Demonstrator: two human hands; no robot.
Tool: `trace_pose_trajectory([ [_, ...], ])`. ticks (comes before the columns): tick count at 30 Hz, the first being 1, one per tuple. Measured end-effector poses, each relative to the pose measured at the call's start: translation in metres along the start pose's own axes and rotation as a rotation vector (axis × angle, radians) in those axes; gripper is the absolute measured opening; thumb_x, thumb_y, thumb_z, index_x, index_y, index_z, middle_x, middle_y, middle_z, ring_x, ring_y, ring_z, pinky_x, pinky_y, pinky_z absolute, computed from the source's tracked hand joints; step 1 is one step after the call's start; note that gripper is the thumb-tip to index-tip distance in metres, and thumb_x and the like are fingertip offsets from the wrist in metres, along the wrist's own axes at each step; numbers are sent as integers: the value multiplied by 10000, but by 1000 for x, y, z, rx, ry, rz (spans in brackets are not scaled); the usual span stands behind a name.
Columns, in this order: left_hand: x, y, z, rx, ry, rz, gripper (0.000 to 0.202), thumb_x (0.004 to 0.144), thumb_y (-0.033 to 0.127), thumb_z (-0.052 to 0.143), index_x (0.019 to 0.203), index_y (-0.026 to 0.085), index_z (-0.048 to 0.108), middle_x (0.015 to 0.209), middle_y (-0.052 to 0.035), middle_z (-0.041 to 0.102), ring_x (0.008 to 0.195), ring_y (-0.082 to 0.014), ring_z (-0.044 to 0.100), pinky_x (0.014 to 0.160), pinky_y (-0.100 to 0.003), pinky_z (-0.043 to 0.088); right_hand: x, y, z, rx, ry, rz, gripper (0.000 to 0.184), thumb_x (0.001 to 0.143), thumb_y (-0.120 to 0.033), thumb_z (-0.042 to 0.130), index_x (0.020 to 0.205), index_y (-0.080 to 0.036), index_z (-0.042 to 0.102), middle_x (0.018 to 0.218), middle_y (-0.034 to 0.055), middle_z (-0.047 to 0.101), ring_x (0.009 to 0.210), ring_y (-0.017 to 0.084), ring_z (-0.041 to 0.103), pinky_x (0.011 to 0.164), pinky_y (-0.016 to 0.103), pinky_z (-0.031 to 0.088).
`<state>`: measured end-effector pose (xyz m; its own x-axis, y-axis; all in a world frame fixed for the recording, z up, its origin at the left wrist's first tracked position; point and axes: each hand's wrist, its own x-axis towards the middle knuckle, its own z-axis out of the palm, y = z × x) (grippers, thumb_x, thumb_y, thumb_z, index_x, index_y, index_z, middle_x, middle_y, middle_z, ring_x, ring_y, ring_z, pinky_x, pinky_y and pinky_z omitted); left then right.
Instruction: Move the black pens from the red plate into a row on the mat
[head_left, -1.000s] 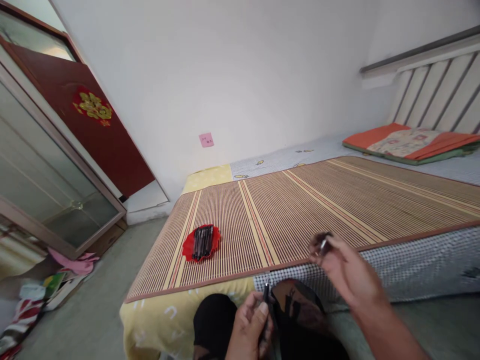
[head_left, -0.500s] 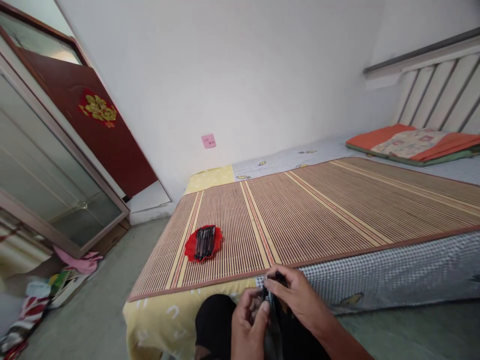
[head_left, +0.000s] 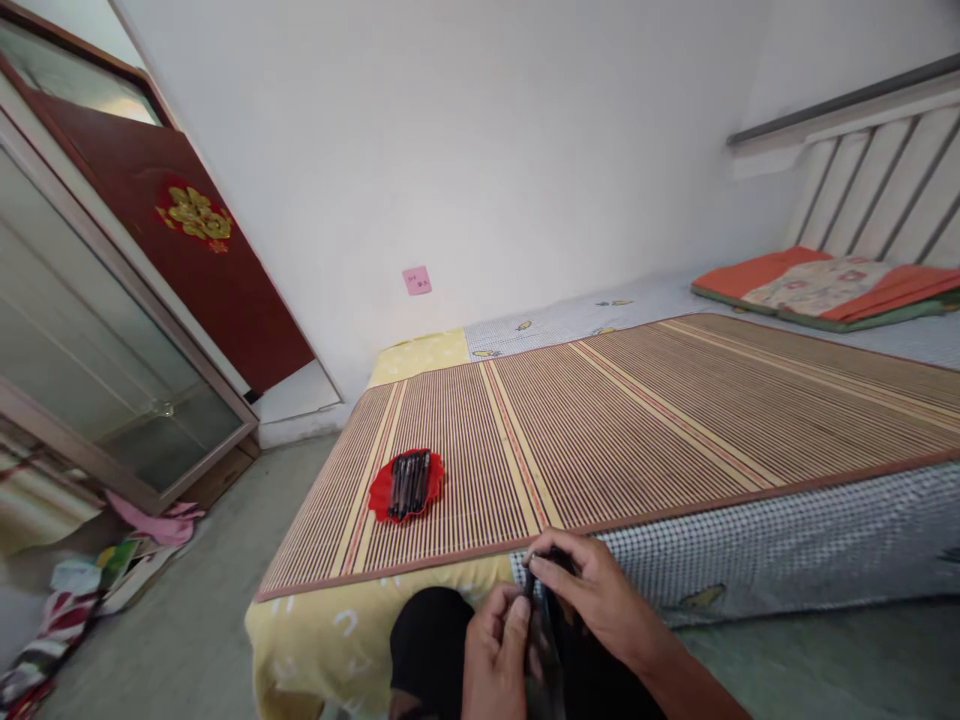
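My left hand is closed round the lower part of a slim dark pen held upright over my knees, which are in black trousers. My right hand is pinched on the pen's top end, so both hands meet just in front of the bed's near edge. On the striped bamboo mat, to the left and beyond my hands, a red leaf-shaped dish holds several similar dark pens.
The bed has a yellow sheet at its left corner and a checked one at the right. An orange-edged folded pillow lies by the slatted headboard. A glass-door cabinet, a red door and scattered clothes stand left.
My right hand, a second ago raised to the right with a small dark piece in its fingers, has come down and left to the pen top held by my left hand.
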<state>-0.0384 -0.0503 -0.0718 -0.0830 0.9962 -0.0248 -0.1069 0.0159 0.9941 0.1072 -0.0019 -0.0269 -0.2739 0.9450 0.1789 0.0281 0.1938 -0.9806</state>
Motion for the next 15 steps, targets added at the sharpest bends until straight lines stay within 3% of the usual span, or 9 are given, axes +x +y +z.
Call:
trace_pose_trajectory([
  [4, 0, 0, 2, -81, -46, -37, 459, 770, 633, 694, 793, 189, 580, 617, 32, 515, 484, -82, 420, 440, -191, 318, -1, 4, 0, 30, -7, 12, 230, 850, -422, 638, 808, -199, 674, 740, 9, 615, 756, 182, 567, 689, 271, 448],
  [8, 0, -4, 2, -135, -29, -61, 489, 678, 573, 810, 832, 212, 518, 629, 89, 457, 398, -30, 277, 367, -170, 218, -2, 5, -1, 20, -12, 11, 216, 850, -407, 641, 800, -199, 674, 738, 2, 612, 738, 173, 561, 698, 268, 448],
  [12, 1, -6, -1, -145, -114, -81, 452, 788, 614, 696, 792, 188, 547, 557, 64, 497, 393, -42, 326, 416, -189, 263, 0, 7, -2, 21, -22, -2, 216, 854, -398, 633, 806, -192, 672, 767, 6, 626, 763, 175, 569, 726, 269, 445],
  [15, 2, -4, 0, -184, -161, -167, 499, 792, 662, 658, 797, 169, 578, 545, 37, 524, 416, -60, 382, 434, -198, 277, 1, 9, -2, 23, -26, -6, 216, 857, -394, 628, 815, -188, 672, 768, 6, 621, 757, 172, 563, 717, 267, 440],
])
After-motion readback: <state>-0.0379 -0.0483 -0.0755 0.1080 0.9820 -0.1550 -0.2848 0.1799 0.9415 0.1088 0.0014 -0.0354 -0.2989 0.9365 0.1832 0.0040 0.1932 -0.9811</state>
